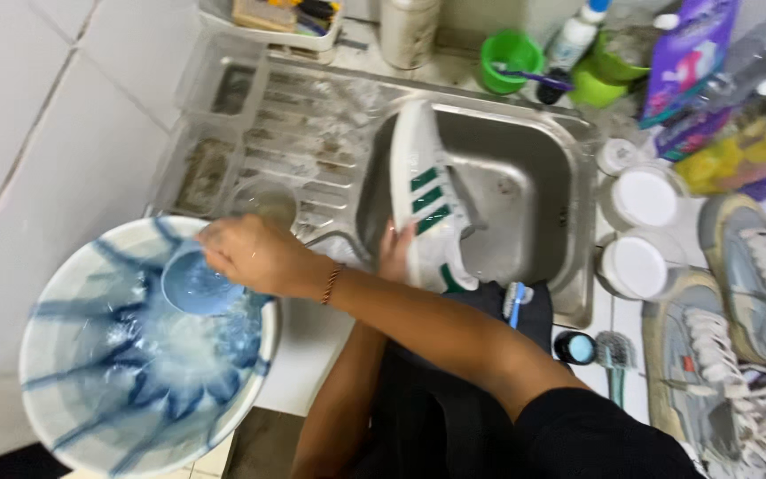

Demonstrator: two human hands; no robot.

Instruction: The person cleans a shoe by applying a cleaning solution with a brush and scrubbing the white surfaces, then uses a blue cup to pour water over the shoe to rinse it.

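Observation:
My right hand point(246, 255) reaches across my body to the left and grips a small light-blue cup point(190, 288). The cup dips into the water of a big blue-and-white streaked basin point(55, 293) at the lower left. My left hand point(394, 253) holds a white sneaker with green stripes point(423, 191) by its heel end. The shoe stands on its side against the near left wall of the steel sink point(534, 177). My two forearms cross in front of my black clothing.
A steel drainboard point(312, 133) with a clear glass point(263, 202) lies left of the sink. To the right are two white-lidded jars point(644, 197), two grey sneakers point(755, 275) and a small brush point(613, 355). Green cups point(509, 55), bottles and a purple pouch point(689, 62) stand behind.

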